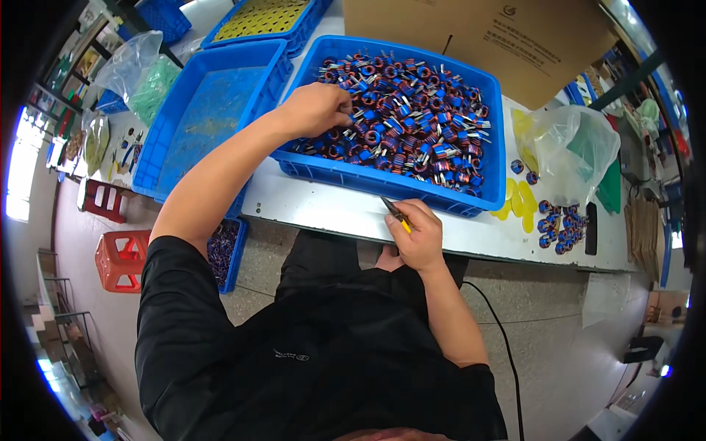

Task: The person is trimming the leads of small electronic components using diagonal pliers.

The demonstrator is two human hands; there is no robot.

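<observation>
While my right hand (421, 237) has its fingers clamped on the tool (398, 215), held tip-up over the front edge of the bench (323, 206), my left hand (318, 110) is over at the near left of the bin (353, 181), right by the heap. Those fingers are curled, and whether they're pinched on a coil I cannot tell (the hand itself blocks the view). So, the tally: the coils (423, 110) lie piled across the whole bin, legs pointing every which way. Out on the bench, off to my right, sits a small close group (565, 228), with two strays (517, 167) a little behind it, near the yellow discs (523, 202) and the clear bag (570, 140). If those outside the bin count as done, I'd judge it's early going, with far more left in the heap.
</observation>
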